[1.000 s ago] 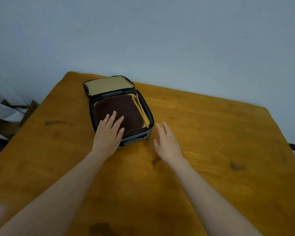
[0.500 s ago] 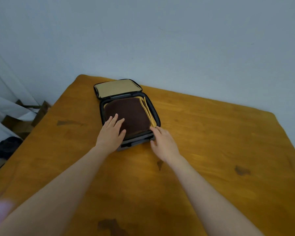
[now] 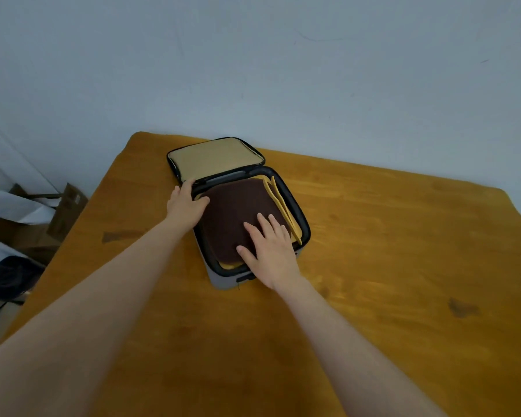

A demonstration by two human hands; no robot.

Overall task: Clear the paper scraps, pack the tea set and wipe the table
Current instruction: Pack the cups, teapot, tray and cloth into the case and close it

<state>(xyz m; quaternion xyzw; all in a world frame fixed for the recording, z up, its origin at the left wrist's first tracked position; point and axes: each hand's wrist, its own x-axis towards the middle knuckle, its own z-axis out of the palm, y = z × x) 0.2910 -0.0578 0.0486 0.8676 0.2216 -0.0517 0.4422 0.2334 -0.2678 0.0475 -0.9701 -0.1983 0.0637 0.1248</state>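
Note:
A grey zip case with a black rim stands open on the far left part of the wooden table. Its lid, lined in beige, lies flat behind it. A dark brown cloth covers the inside, with yellow padding showing along the right edge. My right hand lies flat on the cloth's near right corner, fingers spread. My left hand rests at the case's far left corner by the hinge, thumb on the cloth. The tea set is hidden under the cloth.
A pale wall rises right behind the table's far edge. Left of the table on the floor are cardboard boxes, white sheets and a dark bag. Dark stains mark the wood.
My right hand has moved from the table beside the case onto the brown cloth. My left hand has slid from the case's near edge up to its far left corner.

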